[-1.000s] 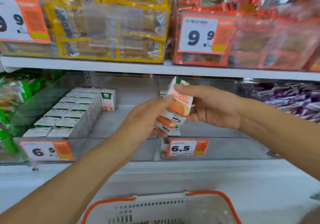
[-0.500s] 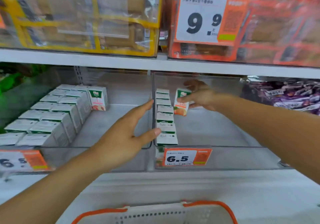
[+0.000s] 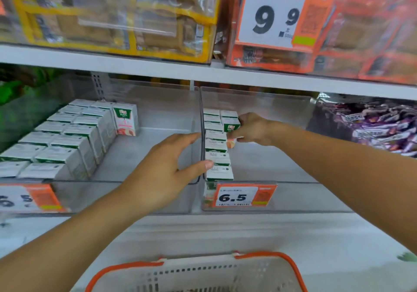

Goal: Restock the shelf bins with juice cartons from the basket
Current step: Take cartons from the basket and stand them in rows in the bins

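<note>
My right hand [image 3: 253, 129] reaches into the right clear bin [image 3: 282, 197] and grips a small green-and-white juice carton [image 3: 231, 127], standing it beside a single-file row of cartons [image 3: 216, 147] along the bin's left wall. My left hand [image 3: 164, 169] is open, fingers spread, its thumb touching the wall where the two bins meet. The left clear bin [image 3: 135, 199] holds two rows of cartons [image 3: 67, 138], with one carton [image 3: 125, 119] facing forward at the back. The white basket with orange rim [image 3: 198, 271] sits at the bottom; its contents are hidden.
Price tags reading 6.5 [image 3: 243, 195] hang on the bin fronts. The shelf above holds yellow snack packs [image 3: 112, 14] and orange packs with a 9.9 tag [image 3: 273, 11]. Purple packets [image 3: 372, 127] fill the bin at the right, green packs [image 3: 15, 102] the left.
My right hand has carried the carton from in front of the shelf into the right bin and lowered it beside the row. My left hand let go and opened against the bin wall.
</note>
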